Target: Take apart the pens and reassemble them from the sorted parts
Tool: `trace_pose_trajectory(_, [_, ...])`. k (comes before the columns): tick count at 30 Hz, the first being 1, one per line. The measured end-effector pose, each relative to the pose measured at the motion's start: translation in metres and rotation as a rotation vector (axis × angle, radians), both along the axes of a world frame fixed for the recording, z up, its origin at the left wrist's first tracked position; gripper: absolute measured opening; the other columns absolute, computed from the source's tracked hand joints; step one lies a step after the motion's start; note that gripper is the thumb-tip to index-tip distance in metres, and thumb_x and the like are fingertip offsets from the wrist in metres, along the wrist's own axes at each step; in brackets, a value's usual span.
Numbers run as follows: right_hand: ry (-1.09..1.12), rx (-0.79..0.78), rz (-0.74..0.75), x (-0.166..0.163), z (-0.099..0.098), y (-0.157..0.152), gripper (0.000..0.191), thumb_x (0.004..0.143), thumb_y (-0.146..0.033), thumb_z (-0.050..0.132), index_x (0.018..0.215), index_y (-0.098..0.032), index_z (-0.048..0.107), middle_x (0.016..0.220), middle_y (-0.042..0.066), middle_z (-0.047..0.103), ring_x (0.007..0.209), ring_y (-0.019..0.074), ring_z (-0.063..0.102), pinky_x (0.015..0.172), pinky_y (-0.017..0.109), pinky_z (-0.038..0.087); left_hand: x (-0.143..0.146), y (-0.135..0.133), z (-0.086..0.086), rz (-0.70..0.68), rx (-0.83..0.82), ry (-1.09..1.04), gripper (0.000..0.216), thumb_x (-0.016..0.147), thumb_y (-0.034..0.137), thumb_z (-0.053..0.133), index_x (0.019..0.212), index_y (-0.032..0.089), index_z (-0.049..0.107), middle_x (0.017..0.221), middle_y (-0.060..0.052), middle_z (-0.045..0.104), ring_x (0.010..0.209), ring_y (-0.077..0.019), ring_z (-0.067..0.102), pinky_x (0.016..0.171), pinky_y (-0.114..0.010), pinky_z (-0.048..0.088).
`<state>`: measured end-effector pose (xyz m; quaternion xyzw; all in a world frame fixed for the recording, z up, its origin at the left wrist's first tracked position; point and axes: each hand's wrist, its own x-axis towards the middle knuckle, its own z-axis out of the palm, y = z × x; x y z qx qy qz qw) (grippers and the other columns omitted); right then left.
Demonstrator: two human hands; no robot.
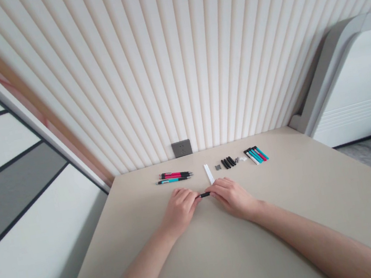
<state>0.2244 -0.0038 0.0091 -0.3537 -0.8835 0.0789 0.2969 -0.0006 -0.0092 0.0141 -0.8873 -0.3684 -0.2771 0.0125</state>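
Note:
My left hand [181, 208] and my right hand [231, 195] are close together over the middle of the table. Between them is a pen [205, 195], of which only a short black stretch shows. Left fingertips pinch one end and right fingertips the other; the rest is hidden in my hands. Just beyond my right hand lie thin white refills [209, 173], their near ends partly behind the fingers. Several black grips [228, 162] lie in a row to the right of these, beside small grey springs [218, 167].
Whole pens in pink and blue [174, 176] lie at the back left. Tiny clear parts [242, 159] and several coloured pen barrels [256, 155] are at the back right. A dark socket [182, 148] sits on the ribbed wall [179, 63] behind the table [194, 271].

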Motion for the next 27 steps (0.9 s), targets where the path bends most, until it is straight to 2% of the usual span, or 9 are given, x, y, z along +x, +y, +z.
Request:
trace_pose_trajectory(3, [-0.023,-0.011,0.006,-0.001,0.0,-0.001,0.026,0.1,-0.026,0.038,0.113,-0.021,0.061,0.091,0.006,0.065,0.085,0.0172,0.06,0.08,0.031,0.043,0.0,0.0,-0.001,0.005,0.029,0.0,0.014,0.097,0.024,0.047,0.091,0.02,0.059,0.08,-0.003,0.064,0.079,-0.0183,0.057,0.077,-0.034,0.043])
trace_pose_trajectory(8, [-0.068,-0.012,-0.006,-0.004,-0.002,-0.001,0.027,0.1,-0.025,0.037,0.094,-0.018,0.063,0.079,0.005,0.063,0.076,0.0167,0.057,0.074,0.03,0.042,0.0,0.0,-0.002,-0.019,0.029,0.033,0.015,0.097,0.022,0.047,0.087,0.019,0.058,0.077,-0.002,0.062,0.075,-0.0173,0.055,0.078,-0.034,0.042])
trace_pose_trajectory(12, [-0.031,0.029,-0.005,-0.005,-0.003,-0.001,0.029,0.1,-0.029,0.039,0.09,-0.018,0.063,0.078,0.005,0.062,0.074,0.0166,0.055,0.073,0.03,0.042,-0.001,0.0,-0.002,-0.036,0.013,0.04,0.019,0.098,0.023,0.045,0.084,0.018,0.058,0.074,-0.002,0.061,0.073,-0.0168,0.054,0.077,-0.033,0.042])
trace_pose_trajectory(21, [0.01,0.094,-0.023,-0.006,0.002,-0.007,0.022,0.098,-0.03,0.045,0.094,-0.02,0.064,0.082,0.006,0.062,0.079,0.0188,0.056,0.075,0.032,0.046,-0.001,-0.001,-0.001,-0.061,-0.058,0.051,0.025,0.098,0.023,0.041,0.084,0.018,0.061,0.073,-0.003,0.061,0.074,-0.0179,0.055,0.075,-0.035,0.044])
trace_pose_trajectory(27, [0.023,0.072,-0.046,-0.006,0.008,-0.01,0.021,0.097,-0.033,0.047,0.105,-0.02,0.061,0.092,0.007,0.063,0.088,0.0196,0.058,0.081,0.034,0.046,-0.001,-0.001,-0.003,-0.042,-0.018,0.053,0.024,0.098,0.021,0.04,0.084,0.018,0.059,0.076,-0.005,0.06,0.075,-0.0187,0.055,0.075,-0.036,0.044])
